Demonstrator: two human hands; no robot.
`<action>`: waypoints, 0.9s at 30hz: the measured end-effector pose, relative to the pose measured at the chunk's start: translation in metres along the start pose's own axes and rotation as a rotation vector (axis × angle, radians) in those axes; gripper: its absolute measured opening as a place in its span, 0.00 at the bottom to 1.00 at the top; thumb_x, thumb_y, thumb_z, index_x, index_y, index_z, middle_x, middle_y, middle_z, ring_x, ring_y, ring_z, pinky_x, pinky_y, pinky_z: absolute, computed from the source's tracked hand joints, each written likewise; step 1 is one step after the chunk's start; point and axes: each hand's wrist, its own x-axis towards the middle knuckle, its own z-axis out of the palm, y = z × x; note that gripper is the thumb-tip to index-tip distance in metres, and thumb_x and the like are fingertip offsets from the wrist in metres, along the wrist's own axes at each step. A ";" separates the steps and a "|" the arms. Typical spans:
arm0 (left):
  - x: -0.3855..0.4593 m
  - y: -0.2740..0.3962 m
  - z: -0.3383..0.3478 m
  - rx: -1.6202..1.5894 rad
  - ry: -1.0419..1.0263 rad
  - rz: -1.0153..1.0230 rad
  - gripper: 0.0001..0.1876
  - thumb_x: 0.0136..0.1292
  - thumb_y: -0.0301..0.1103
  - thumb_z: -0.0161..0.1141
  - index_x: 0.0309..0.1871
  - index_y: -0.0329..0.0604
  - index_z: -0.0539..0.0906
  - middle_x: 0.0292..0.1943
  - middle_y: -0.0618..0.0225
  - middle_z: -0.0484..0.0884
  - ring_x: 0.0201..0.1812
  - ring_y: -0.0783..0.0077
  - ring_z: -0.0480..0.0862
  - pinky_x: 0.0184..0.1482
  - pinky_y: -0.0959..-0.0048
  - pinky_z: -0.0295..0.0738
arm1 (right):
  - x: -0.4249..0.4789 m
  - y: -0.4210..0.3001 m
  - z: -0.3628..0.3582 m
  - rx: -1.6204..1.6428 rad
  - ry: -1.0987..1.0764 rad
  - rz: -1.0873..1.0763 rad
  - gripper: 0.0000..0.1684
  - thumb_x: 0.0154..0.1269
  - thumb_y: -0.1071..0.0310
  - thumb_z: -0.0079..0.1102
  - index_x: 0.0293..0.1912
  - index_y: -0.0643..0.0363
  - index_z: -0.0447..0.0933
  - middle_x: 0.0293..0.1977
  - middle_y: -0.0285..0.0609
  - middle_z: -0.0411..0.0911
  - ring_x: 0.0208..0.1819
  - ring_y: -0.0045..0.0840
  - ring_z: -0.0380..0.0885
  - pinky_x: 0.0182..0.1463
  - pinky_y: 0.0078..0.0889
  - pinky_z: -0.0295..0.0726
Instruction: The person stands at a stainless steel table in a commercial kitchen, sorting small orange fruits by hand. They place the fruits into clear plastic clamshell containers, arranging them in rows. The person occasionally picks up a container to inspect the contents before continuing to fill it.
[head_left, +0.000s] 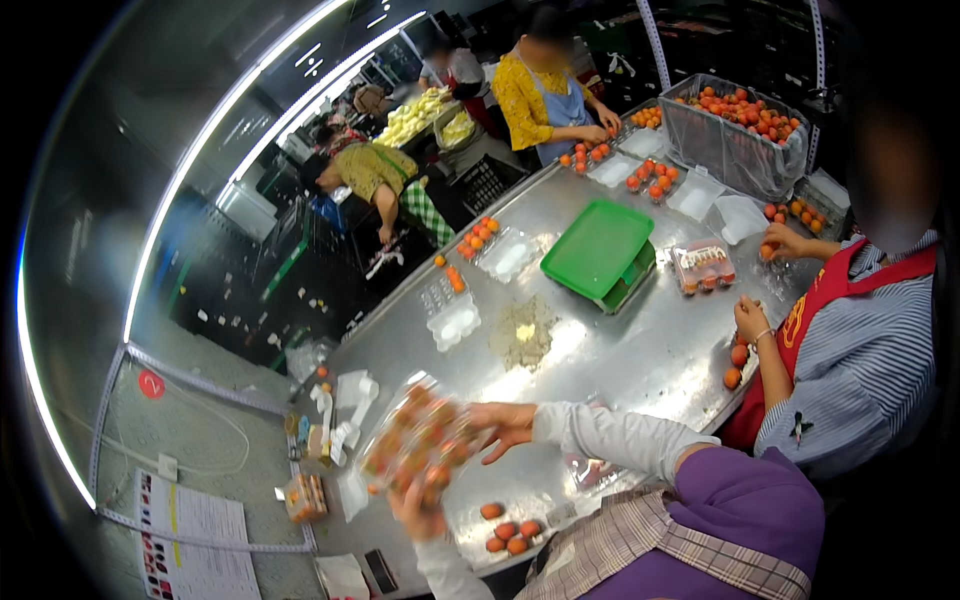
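Observation:
A clear plastic clamshell box of tomatoes (420, 435), tilted and blurred by motion, is held above the steel table (480, 375) between both hands. My left hand (416, 514) grips its lower edge. My right hand (502, 426) is at its right side, fingers spread along the edge. Several loose tomatoes (516, 531) lie on the table near the front edge. Another clear clamshell (592, 469) lies partly hidden below my right sleeve.
A green scale (600, 251) stands mid-table. Open trays of tomatoes (477, 238) line the far edge. A lined crate of tomatoes (739, 120) stands at the back right. A co-worker in a red apron (814, 300) handles tomatoes at right; a packed box (304, 497) sits left.

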 end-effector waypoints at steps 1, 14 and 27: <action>0.041 -0.021 0.014 0.010 -0.023 -0.061 0.27 0.67 0.29 0.58 0.70 0.38 0.72 0.61 0.58 0.81 0.57 0.61 0.85 0.54 0.62 0.85 | -0.010 -0.018 -0.017 0.139 0.006 -0.071 0.46 0.66 0.40 0.68 0.75 0.49 0.64 0.69 0.44 0.70 0.67 0.42 0.73 0.67 0.54 0.77; 0.162 -0.233 0.171 0.951 -1.003 -0.173 0.35 0.64 0.43 0.73 0.72 0.42 0.75 0.67 0.51 0.79 0.67 0.57 0.79 0.66 0.61 0.75 | -0.157 -0.372 -0.384 0.075 0.982 -0.936 0.20 0.62 0.60 0.69 0.53 0.49 0.78 0.45 0.37 0.79 0.46 0.38 0.84 0.46 0.44 0.89; 0.001 -0.223 0.040 1.036 -0.266 -0.712 0.41 0.57 0.48 0.78 0.70 0.37 0.76 0.65 0.47 0.80 0.66 0.50 0.80 0.67 0.59 0.74 | -0.183 -0.445 -0.584 0.356 1.350 -1.162 0.27 0.57 0.54 0.72 0.52 0.53 0.77 0.52 0.43 0.79 0.48 0.41 0.80 0.50 0.43 0.89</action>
